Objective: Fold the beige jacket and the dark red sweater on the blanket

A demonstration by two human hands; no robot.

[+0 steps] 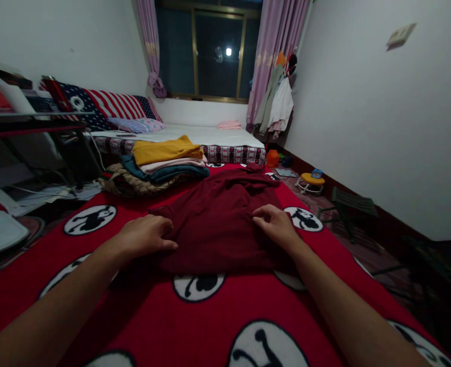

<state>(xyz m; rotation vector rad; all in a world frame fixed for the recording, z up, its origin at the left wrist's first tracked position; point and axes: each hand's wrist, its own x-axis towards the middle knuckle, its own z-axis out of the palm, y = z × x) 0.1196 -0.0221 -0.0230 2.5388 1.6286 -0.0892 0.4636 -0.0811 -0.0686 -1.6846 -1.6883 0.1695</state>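
A dark red garment (214,224) lies spread on the bed before me, wrinkled toward its far end. Its kind is hard to make out, perhaps a long-sleeved top. At its left edge is my left hand (147,235), fingers bent and thumb apart from them, with nothing visible between. My right hand (277,227) rests at the garment's right side, thumb and fingertips close together on the cloth. Beyond my left hand stands a stack of folded clothes, with a mustard yellow piece (166,149) on top and a teal one (179,173) lower down.
A red blanket (195,331) with white round prints covers the bed under the garment. Farther off is another bed (206,135) below the window. A cluttered desk (30,125) stands at left. On the right floor are a yellow stool (311,178) and a dark folding stool (353,204).
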